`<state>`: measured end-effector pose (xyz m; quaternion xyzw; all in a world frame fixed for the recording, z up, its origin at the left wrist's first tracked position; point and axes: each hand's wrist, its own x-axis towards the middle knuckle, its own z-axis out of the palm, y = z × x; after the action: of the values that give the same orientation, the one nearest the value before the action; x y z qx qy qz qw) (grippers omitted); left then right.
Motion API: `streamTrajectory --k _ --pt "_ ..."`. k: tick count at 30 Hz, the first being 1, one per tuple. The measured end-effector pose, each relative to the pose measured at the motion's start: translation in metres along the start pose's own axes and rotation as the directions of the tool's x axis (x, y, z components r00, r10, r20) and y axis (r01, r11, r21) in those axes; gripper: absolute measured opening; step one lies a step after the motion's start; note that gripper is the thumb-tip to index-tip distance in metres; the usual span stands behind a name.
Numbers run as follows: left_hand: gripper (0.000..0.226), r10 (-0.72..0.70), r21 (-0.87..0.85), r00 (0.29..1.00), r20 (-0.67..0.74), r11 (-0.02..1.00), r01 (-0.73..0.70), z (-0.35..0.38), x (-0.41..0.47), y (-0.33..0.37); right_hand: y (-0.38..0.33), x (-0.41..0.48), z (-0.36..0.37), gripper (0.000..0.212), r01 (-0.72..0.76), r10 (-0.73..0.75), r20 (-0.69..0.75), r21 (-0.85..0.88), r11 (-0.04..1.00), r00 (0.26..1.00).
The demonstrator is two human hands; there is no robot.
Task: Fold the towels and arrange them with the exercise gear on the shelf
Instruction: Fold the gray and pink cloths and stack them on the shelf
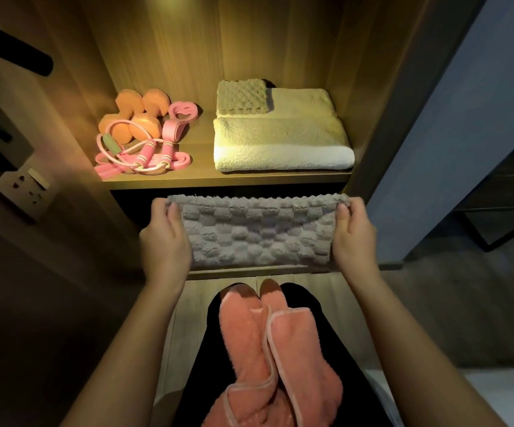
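A grey checkered towel (257, 232) is stretched flat in the air in front of the lit wooden shelf (206, 177). My left hand (166, 238) grips its left edge and my right hand (354, 235) grips its right edge. On the shelf's right side lies a large folded white towel (283, 143) with a small folded grey towel (242, 97) on its back left. At the shelf's left sit orange dumbbells (135, 114), a pink skipping rope (138, 155) and a pink resistance band (178, 118). A pink towel (268, 359) lies crumpled over my lap.
A wall socket plate (23, 186) sticks out on the left of the cabinet. The cabinet's right side panel (382, 124) borders a bluish wall. A dark metal frame (502, 229) stands at the far right. Wooden floor shows under my legs.
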<state>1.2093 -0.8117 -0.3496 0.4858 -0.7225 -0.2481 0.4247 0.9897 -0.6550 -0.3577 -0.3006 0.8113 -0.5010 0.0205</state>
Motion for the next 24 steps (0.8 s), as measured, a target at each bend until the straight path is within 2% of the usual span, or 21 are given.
streamTrajectory --k 3,5,6,7,8,9,10,11,12,14,15,16,17,19,20,22,24 --pt "0.026 0.023 0.046 1.000 0.020 0.999 -0.024 0.002 0.005 -0.011 0.006 0.002 0.004 0.024 0.006 -0.005 0.012 -0.053 0.999 1.000" --pt "0.031 -0.080 -0.004 0.990 0.112 0.997 0.081 0.007 0.010 -0.016 0.007 0.005 0.005 0.030 -0.087 0.090 0.097 -0.036 0.996 0.991" --pt "0.035 -0.164 -0.009 0.971 0.177 0.986 0.168 0.008 0.013 -0.018 0.007 0.007 0.003 0.036 -0.196 0.193 0.175 0.002 0.981 0.965" --pt "0.039 -0.253 0.015 0.935 0.248 0.966 0.258 0.008 0.017 -0.021 0.008 0.009 0.001 0.039 -0.363 0.329 0.288 0.072 0.929 0.899" --pt "0.041 -0.332 0.051 0.890 0.313 0.941 0.333 0.008 0.019 -0.025 0.009 0.009 -0.002 0.037 -0.563 0.450 0.448 0.155 0.812 0.773" --pt "0.040 -0.393 0.069 0.843 0.369 0.915 0.396 0.007 0.020 -0.028 0.010 0.008 -0.005 0.034 -0.726 0.504 0.601 0.197 0.659 0.621" --pt "0.037 -0.442 0.056 0.795 0.416 0.885 0.463 0.006 0.020 -0.029 0.011 0.005 -0.008 0.030 -0.823 0.503 0.707 0.202 0.531 0.498" --pt "0.035 -0.489 0.023 0.742 0.459 0.841 0.540 0.004 0.018 -0.030 0.014 0.003 -0.009 0.026 -0.865 0.479 0.766 0.193 0.463 0.428" --pt "0.032 -0.536 -0.009 0.677 0.505 0.781 0.625 0.003 0.016 -0.030 0.017 0.000 -0.008 0.023 -0.873 0.457 0.791 0.190 0.449 0.407" --pt "0.026 -0.593 -0.019 0.539 0.598 0.662 0.749 0.000 0.009 -0.032 0.024 -0.003 -0.001 0.020 -0.844 0.431 0.772 0.245 0.477 0.467" --pt "0.023 -0.590 -0.013 0.502 0.632 0.641 0.768 0.001 0.005 -0.034 0.027 -0.005 0.003 0.018 -0.811 0.434 0.731 0.277 0.516 0.526" --pt "0.020 -0.574 -0.016 0.504 0.645 0.649 0.761 0.002 0.001 -0.037 0.029 -0.006 0.007 0.015 -0.761 0.445 0.672 0.283 0.584 0.592" --pt "0.018 -0.552 -0.021 0.548 0.629 0.693 0.721 0.005 -0.003 -0.040 0.031 -0.008 0.010 0.013 -0.680 0.446 0.591 0.254 0.688 0.672" --pt "0.016 -0.477 -0.008 0.710 0.517 0.827 0.562 0.010 -0.011 -0.043 0.033 -0.010 0.016 0.014 -0.440 0.367 0.418 0.091 0.893 0.831" --pt "0.016 -0.418 -0.006 0.794 0.442 0.884 0.468 0.013 -0.014 -0.043 0.033 -0.012 0.018 0.015 -0.324 0.294 0.360 0.026 0.946 0.886" --pt "0.019 -0.282 0.012 0.912 0.296 0.956 0.292 0.017 -0.021 -0.043 0.034 -0.016 0.021 0.021 -0.182 0.180 0.299 -0.023 0.983 0.937" --pt "0.022 -0.210 0.073 0.955 0.211 0.977 0.199 0.018 -0.024 -0.044 0.036 -0.016 0.022 0.030 -0.119 0.125 0.261 -0.038 0.992 0.957"
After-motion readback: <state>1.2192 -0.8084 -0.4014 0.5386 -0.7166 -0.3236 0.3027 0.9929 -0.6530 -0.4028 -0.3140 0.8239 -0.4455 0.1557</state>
